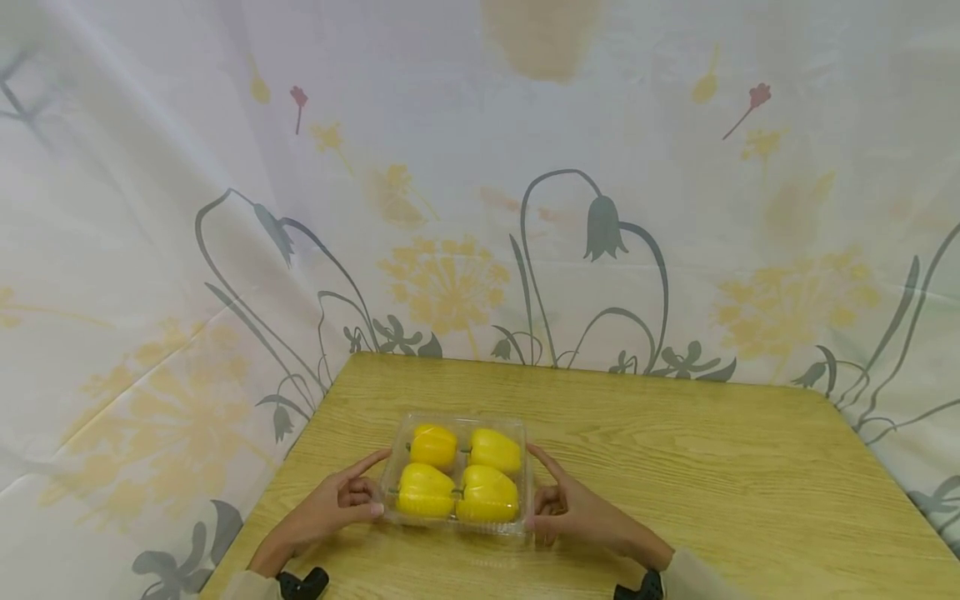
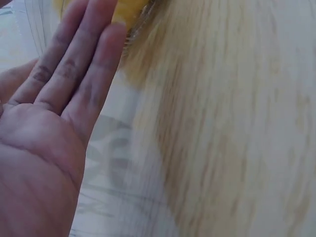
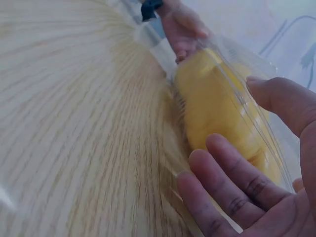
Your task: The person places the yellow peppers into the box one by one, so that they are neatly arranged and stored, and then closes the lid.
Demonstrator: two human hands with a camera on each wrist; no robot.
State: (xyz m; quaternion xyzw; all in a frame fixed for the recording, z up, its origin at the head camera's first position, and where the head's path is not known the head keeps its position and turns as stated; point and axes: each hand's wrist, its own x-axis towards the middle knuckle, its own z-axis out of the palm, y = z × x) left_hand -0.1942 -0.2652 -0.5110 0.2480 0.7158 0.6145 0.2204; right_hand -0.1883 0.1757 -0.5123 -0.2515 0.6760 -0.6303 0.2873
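A clear plastic clamshell box (image 1: 495, 528) with several yellow bell peppers (image 1: 487, 494) inside is at the near part of the table in the head view. Its lid looks closed. On its left side my left hand (image 1: 330, 504) holds the box, index finger at the far corner and thumb at the near one. My right hand (image 1: 581, 508) holds the opposite side in the same way. From the right wrist, the thumb (image 3: 271, 96) lies along the lid's edge and the other fingers are by the lower side. Three long fingers (image 2: 74, 69) reach toward the box in the left wrist view.
The wood-grain table (image 1: 675, 467) extends behind the box and to the right. A pale curtain (image 1: 465, 167) printed with flowers hangs behind it and along the left. Black straps (image 1: 303, 583) sit on both wrists.
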